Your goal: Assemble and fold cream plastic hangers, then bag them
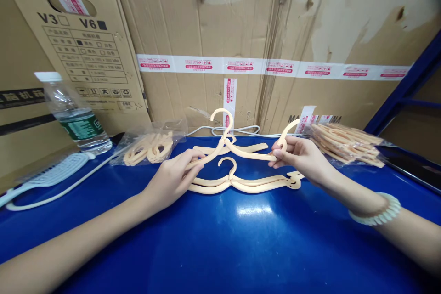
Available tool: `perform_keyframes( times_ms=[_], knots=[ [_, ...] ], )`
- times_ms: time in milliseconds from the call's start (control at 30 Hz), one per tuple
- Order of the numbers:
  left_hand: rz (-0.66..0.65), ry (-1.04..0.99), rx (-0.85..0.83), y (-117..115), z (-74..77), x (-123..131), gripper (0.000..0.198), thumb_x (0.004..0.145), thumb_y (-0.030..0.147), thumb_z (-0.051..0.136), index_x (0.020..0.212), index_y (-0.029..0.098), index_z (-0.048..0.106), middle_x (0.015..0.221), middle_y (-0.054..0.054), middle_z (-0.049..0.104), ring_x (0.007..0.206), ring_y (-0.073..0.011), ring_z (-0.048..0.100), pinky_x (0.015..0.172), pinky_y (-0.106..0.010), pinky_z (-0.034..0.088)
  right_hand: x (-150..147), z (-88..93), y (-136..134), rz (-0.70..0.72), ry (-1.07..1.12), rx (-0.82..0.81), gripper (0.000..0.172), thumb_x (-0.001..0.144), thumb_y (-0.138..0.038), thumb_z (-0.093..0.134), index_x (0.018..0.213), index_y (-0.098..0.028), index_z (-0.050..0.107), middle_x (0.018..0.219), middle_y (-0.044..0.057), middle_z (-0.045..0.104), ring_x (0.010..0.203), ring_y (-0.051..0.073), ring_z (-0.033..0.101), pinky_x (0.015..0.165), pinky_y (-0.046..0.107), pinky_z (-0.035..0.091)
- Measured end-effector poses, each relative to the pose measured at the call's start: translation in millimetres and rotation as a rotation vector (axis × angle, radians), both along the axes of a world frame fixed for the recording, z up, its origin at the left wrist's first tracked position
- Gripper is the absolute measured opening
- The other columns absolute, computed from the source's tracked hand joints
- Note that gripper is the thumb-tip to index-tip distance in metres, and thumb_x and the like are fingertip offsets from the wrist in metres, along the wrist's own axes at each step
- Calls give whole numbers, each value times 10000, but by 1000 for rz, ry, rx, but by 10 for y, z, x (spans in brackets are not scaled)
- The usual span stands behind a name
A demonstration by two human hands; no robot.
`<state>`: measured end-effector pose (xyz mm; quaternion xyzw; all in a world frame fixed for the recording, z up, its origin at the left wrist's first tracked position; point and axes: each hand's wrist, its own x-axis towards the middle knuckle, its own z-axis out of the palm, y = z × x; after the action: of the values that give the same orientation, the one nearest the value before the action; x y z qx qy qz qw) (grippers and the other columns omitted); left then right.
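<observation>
My left hand point(172, 179) pinches the left end of a cream plastic hanger point(225, 144) raised a little above the blue table point(241, 239). My right hand point(299, 158) grips that hanger's right end, and a second hook piece point(287, 131) sticks up from its fingers. Under the raised hanger a small stack of like hangers point(241, 183) lies flat on the table. One more hanger point(241, 149) lies just behind.
A clear bag of hanger parts point(151, 146) lies at back left and a bundle of cream pieces point(347, 142) at back right. A water bottle point(74, 117), a white comb-like tool point(51, 174) and a white cable point(237, 129) sit near the cardboard boxes point(223, 32). Blue rack frame point(406, 82) stands at right.
</observation>
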<state>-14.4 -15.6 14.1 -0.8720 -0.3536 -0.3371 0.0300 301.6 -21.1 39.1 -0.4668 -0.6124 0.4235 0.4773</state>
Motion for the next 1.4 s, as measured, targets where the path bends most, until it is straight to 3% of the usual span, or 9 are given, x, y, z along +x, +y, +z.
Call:
perform_keyframes(
  times_ms=[100,167,333,533,733,867,1000,1167,1400],
  knots=[
    [7,171,72,35,80,-41,243,985,272,383,1112,173,566,982,-75,693,852,-208,656,751,-317,492,38,34,7,22,32,32,327,670,-375,817,864,-191,630,786,39,687,744,182,689,648,277,586],
    [29,283,108,60,138,-84,280,982,312,378,1039,174,614,919,-84,696,832,-236,649,740,-348,483,101,63,34,28,104,49,275,705,-347,793,905,-204,670,845,30,672,792,156,654,635,227,557],
    [16,437,102,72,269,-172,353,979,364,357,863,201,648,713,-59,614,673,-217,583,629,-318,437,376,112,166,63,216,-64,143,719,-290,763,780,-164,735,763,29,658,668,110,599,605,198,508],
    [15,586,19,12,368,-215,292,951,348,369,825,229,603,656,-27,615,593,-202,559,571,-301,383,652,93,255,182,226,-86,105,753,-213,702,815,-156,766,689,25,697,594,93,597,575,205,465],
    [12,581,-65,-43,405,-204,241,917,253,403,725,228,546,615,-1,577,491,-170,502,470,-287,264,764,104,270,388,-199,-136,129,697,-197,753,815,-149,772,766,29,709,638,96,614,618,210,488],
    [-27,585,-64,-72,409,-175,260,923,225,395,715,213,551,736,-20,590,557,-155,528,495,-281,297,773,135,271,494,-412,-131,147,719,-255,758,833,-161,758,794,30,715,716,137,654,666,240,513],
    [-96,563,-58,-109,398,-159,257,925,234,436,697,208,551,699,-4,552,546,-142,513,514,-277,322,769,209,234,592,-567,-140,158,756,-294,738,837,-158,739,772,35,716,663,127,626,588,219,463],
    [-118,692,-62,-188,392,-115,229,930,197,450,729,196,558,735,-12,574,622,-161,561,550,-288,346,788,282,227,675,-804,-74,239,732,-375,766,777,-146,714,674,4,655,605,103,536,574,232,393],
    [-152,751,-94,-259,356,-54,164,915,168,520,753,191,538,755,-14,606,641,-171,564,572,-284,360,812,248,229,696,-936,-81,302,713,-433,768,804,-159,680,806,22,664,769,168,593,688,289,433]
  ],
)
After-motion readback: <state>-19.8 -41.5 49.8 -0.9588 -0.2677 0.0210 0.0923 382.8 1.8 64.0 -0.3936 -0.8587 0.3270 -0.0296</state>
